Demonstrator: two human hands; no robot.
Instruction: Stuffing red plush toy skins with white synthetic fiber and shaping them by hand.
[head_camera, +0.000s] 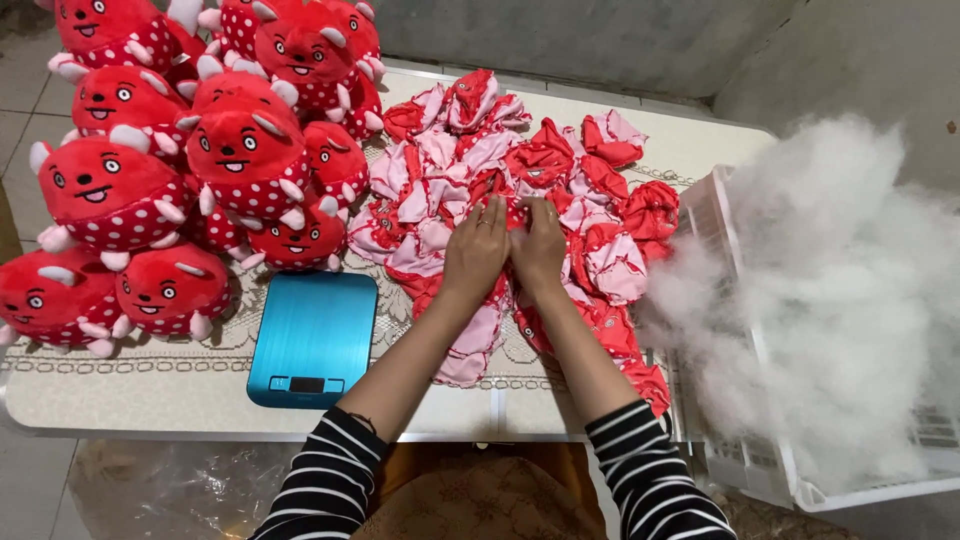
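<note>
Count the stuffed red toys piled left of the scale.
About 11 stuffed red toys: two at the table's front-left edge, three mid-row, the rest stacked behind toward the far corner. Some may be hidden or cut off.

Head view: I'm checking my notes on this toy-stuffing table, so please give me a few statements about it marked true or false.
1. Both hands rest on the pile of unstuffed red and pink toy skins. True: the left hand and right hand lie side by side on it.
2. The blue scale carries a stuffed toy. False: nothing lies on its platform.
3. The stuffed red toys are heaped at the table's left. True.
4. The white stuffing sits in a cardboard box. False: it fills a white plastic crate at the right.
5. The person wears plain red sleeves. False: the sleeves are striped black and white.
</note>
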